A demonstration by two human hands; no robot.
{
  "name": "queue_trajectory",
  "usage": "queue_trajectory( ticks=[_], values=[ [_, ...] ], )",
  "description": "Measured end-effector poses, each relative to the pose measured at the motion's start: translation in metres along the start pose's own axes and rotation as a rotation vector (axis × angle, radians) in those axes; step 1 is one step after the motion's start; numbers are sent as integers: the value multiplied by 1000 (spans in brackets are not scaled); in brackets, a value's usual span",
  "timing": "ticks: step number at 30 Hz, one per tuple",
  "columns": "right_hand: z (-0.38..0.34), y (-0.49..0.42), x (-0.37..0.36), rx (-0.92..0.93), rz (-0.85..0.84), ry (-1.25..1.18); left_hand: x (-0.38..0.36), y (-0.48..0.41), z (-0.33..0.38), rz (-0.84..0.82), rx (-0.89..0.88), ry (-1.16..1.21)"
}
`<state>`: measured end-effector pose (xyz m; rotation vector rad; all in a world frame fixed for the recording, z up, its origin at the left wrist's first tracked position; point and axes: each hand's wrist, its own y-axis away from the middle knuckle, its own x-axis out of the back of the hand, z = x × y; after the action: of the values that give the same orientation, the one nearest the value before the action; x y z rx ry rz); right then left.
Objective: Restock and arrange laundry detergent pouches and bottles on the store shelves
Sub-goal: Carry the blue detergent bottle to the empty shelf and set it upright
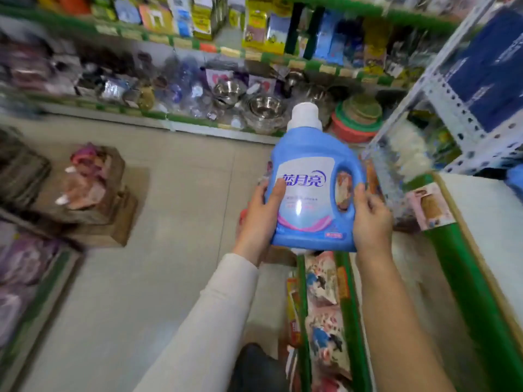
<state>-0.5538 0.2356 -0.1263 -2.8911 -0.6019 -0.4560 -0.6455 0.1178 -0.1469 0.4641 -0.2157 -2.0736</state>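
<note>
A shop: green-edged shelves (283, 59) crowded with packaged goods (263, 29) and steel bowls (266, 108)

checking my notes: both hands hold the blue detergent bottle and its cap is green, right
Not quite. The cap is white, not green, as the head view shows. The left hand and right hand do both hold the blue detergent bottle.

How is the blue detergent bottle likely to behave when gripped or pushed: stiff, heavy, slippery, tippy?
Probably stiff: the blue detergent bottle keeps its moulded shape where the left hand and right hand grip its sides. Likely heavy for its size, since both hands carry it. The glossy label hints it may be slippery.
</note>
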Motion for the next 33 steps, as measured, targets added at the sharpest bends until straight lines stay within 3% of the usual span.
queue_trajectory(
  ticks=[6,12,33],
  values=[
    [32,74,-102,-80,-121,-55,118,6,-15,150,37,-15],
    [21,109,-171,-36,-313,-20,194,17,-28,340,36,60],
    [-3,90,-303,-55,-825,-160,258,1,-2,820,-23,272]
  ],
)
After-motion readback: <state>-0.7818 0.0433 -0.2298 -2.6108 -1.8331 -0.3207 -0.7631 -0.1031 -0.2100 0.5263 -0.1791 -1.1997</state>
